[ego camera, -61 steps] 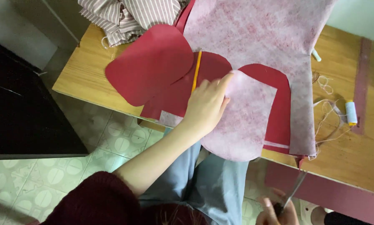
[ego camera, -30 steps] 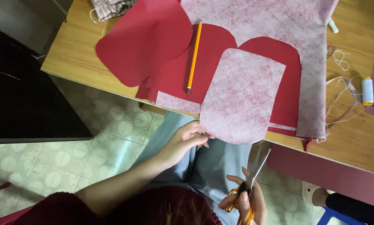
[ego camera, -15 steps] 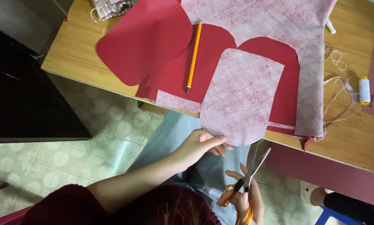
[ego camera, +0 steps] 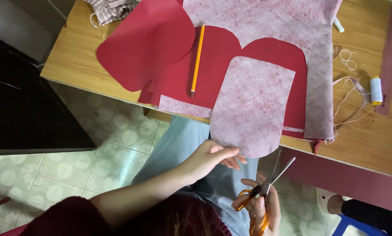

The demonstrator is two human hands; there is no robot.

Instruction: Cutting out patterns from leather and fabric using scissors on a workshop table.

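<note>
My left hand (ego camera: 213, 158) pinches the rounded lower edge of a pale pink mottled cut-out piece (ego camera: 252, 105) that hangs over the front edge of the wooden table (ego camera: 73, 57). My right hand (ego camera: 259, 205) holds orange-handled scissors (ego camera: 268, 185) with the blades open and pointing up, just below that piece. Under the pale piece lie red shaped pieces (ego camera: 145, 41). A yellow pencil (ego camera: 197, 59) rests on the red material.
A large pale pink sheet (ego camera: 283, 22) covers the table's back. A thread spool (ego camera: 376, 89) and loose thread lie at the right. Striped cloth (ego camera: 110, 8) sits at the back left. A dark cabinet (ego camera: 25, 109) stands to the left over tiled floor.
My left hand left the pale piece on the table, dropped below the edge, then rose and took hold of its lower edge. My right hand brought the open scissors up beneath it.
</note>
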